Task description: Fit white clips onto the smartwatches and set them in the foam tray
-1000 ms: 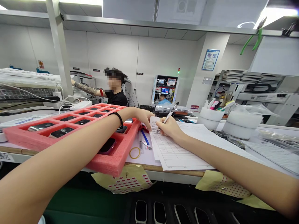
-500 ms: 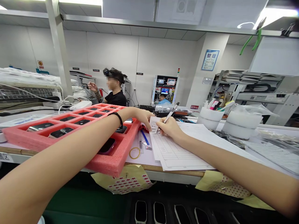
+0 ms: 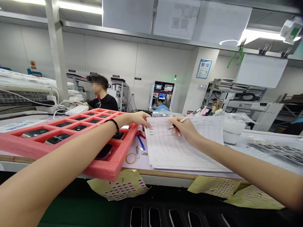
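Observation:
My right hand [image 3: 187, 128] is closed round a pen [image 3: 189, 116], its tip pointing down to the left over a printed form [image 3: 165, 148]. The form is a sheet with a ruled grid and a few handwritten entries in its left column; more sheets lie under it. My left hand [image 3: 141, 119] grips the form's upper left corner between thumb and fingers. Beneath my left forearm lies a red foam tray [image 3: 118, 167] whose compartments hold several dark-faced devices, watch-like in shape [image 3: 56, 138].
Between tray and form lie a yellow rubber band [image 3: 131, 158] and a blue tool [image 3: 142, 143]. White foam rolls [image 3: 233, 127] stand at the right. Yellow sticker sheets [image 3: 120, 186] hang off the table edge. Below, several dark devices [image 3: 136, 217] sit in a row. A co-worker [image 3: 104, 97] sits beyond.
The form's top has swung up and spread out to the right. My right hand with the pen has moved right, away from the left column. The view has shifted a little.

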